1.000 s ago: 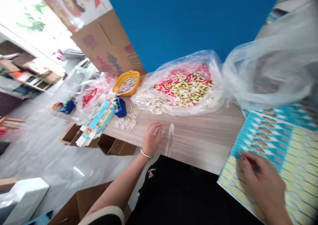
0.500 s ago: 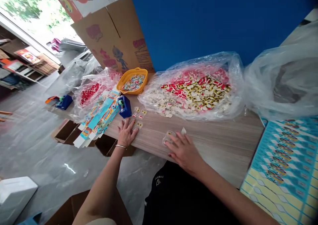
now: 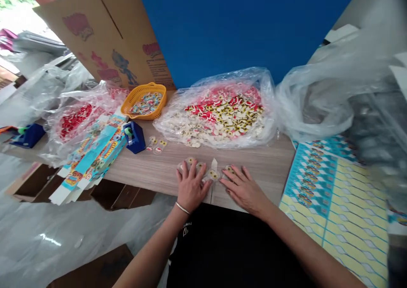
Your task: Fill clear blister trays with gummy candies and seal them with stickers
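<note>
My left hand (image 3: 191, 188) lies palm down on the wooden table, fingers spread over small clear plastic packets (image 3: 213, 175) with yellow eye-like pieces inside. Close by on the right, my right hand (image 3: 249, 192) rests with its fingers apart, partly covering another clear packet (image 3: 228, 168). Between the hands is a small pointed white slip (image 3: 214, 164). Farther left, a few similar packets (image 3: 160, 146) lie beside a blue tape dispenser (image 3: 134, 137). My fingers hide parts of the packets beneath them.
Behind the hands sits a clear bag (image 3: 219, 114) of red, white and yellow pieces. At left are a yellow basket (image 3: 127, 106), flattened printed boxes (image 3: 92, 150) and a bag of red pieces (image 3: 76, 120). Printed sheets (image 3: 352, 207) lie right; open cartons (image 3: 108, 197) stand below the table edge.
My left hand has moved right, close to my right hand, and packets from beside the tape dispenser now lie under it. The view has turned rightward.
</note>
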Tool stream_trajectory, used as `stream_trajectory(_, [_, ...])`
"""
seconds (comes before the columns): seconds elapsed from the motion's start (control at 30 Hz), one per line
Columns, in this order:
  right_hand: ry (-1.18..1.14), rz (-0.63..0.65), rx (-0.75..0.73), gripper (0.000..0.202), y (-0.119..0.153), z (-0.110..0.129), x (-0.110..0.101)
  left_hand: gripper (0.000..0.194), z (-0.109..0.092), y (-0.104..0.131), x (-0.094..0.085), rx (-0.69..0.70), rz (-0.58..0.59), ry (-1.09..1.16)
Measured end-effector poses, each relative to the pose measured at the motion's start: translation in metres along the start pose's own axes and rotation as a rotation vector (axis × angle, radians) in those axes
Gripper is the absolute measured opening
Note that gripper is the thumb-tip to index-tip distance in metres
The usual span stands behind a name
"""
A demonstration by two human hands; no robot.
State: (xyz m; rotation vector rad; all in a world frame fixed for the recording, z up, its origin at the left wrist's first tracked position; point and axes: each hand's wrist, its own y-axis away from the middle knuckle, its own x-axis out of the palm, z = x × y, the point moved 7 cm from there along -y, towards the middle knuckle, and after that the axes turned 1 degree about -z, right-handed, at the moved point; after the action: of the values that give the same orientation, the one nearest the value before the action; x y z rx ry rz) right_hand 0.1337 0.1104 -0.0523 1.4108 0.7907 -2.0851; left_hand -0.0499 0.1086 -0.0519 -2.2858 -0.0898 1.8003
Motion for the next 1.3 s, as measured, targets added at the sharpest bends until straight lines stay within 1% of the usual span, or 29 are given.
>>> stream_trajectory(0.07, [0.017,-0.018,0.033,0.042,0.025,-0.017,-0.006,0.061,-0.035,0.001,0.005,0.036,-0.006,0.035])
stream_trajectory(0.13, [0.024,-0.037,0.078,0.044,0.048,-0.034,-0.012,0.062,-0.065,0.002,0.01,0.07,0.006,0.051])
stream_trajectory(0.23, [0.009,-0.069,0.166,0.045,0.075,-0.056,-0.02,0.061,-0.099,0.001,0.017,0.138,0.043,0.07])
stream_trajectory(0.3, [-0.004,-0.089,0.228,0.042,0.086,-0.066,-0.026,0.06,-0.116,-0.004,0.021,0.168,0.043,0.088])
stream_trajectory(0.4, [-0.012,-0.129,0.308,0.038,0.094,-0.078,-0.035,0.059,-0.133,-0.017,0.027,0.178,0.016,0.111])
stream_trajectory(0.5, [-0.028,-0.187,0.352,0.038,0.098,-0.083,-0.043,0.06,-0.147,-0.028,0.03,0.162,0.006,0.119])
stream_trajectory(0.6, [-0.039,-0.236,0.363,0.042,0.103,-0.083,-0.048,0.069,-0.154,-0.029,0.024,0.151,0.025,0.127])
stream_trajectory(0.67, [-0.034,-0.266,0.372,0.045,0.109,-0.082,-0.051,0.079,-0.149,-0.028,0.015,0.165,0.036,0.121])
stream_trajectory(0.7, [-0.032,-0.288,0.378,0.046,0.113,-0.082,-0.052,0.083,-0.141,-0.029,0.01,0.167,0.034,0.107])
stream_trajectory(0.73, [-0.035,-0.318,0.379,0.047,0.116,-0.083,-0.054,0.085,-0.128,-0.031,0.006,0.164,0.025,0.085])
stream_trajectory(0.77, [-0.044,-0.351,0.377,0.048,0.12,-0.083,-0.055,0.084,-0.11,-0.034,0.001,0.155,0.01,0.058])
stream_trajectory(0.8, [-0.056,-0.386,0.374,0.048,0.124,-0.083,-0.057,0.081,-0.087,-0.038,-0.004,0.143,-0.009,0.026])
stream_trajectory(0.83, [-0.067,-0.417,0.368,0.049,0.126,-0.082,-0.059,0.076,-0.06,-0.043,-0.008,0.128,-0.034,-0.009])
stream_trajectory(0.9, [-0.078,-0.457,0.357,0.049,0.129,-0.08,-0.06,0.064,0.003,-0.056,-0.017,0.086,-0.092,-0.081])
stream_trajectory(0.97, [-0.074,-0.466,0.347,0.048,0.126,-0.073,-0.061,0.053,0.073,-0.069,-0.029,-0.076,-0.175,-0.182])
stream_trajectory(1.0, [-0.072,-0.458,0.343,0.046,0.123,-0.069,-0.06,0.05,0.102,-0.076,-0.034,-0.13,-0.193,-0.202])
stream_trajectory(1.03, [-0.071,-0.447,0.338,0.045,0.118,-0.065,-0.06,0.05,0.127,-0.082,-0.038,-0.163,-0.199,-0.208])
stream_trajectory(1.07, [-0.071,-0.432,0.334,0.043,0.112,-0.06,-0.06,0.049,0.146,-0.088,-0.04,-0.184,-0.199,-0.209])
stream_trajectory(1.1, [-0.073,-0.413,0.329,0.042,0.106,-0.055,-0.059,0.05,0.161,-0.093,-0.042,-0.195,-0.19,-0.204])
stream_trajectory(1.13, [-0.074,-0.39,0.326,0.041,0.099,-0.051,-0.058,0.051,0.172,-0.098,-0.042,-0.2,-0.175,-0.194])
stream_trajectory(1.17, [-0.072,-0.365,0.326,0.039,0.093,-0.048,-0.057,0.051,0.178,-0.102,-0.04,-0.196,-0.153,-0.18])
stream_trajectory(1.23, [-0.057,-0.322,0.338,0.034,0.083,-0.044,-0.055,0.051,0.182,-0.104,-0.035,-0.197,-0.134,-0.158])
stream_trajectory(1.3, [-0.04,-0.292,0.361,0.031,0.078,-0.045,-0.053,0.051,0.173,-0.099,-0.028,-0.2,-0.131,-0.144])
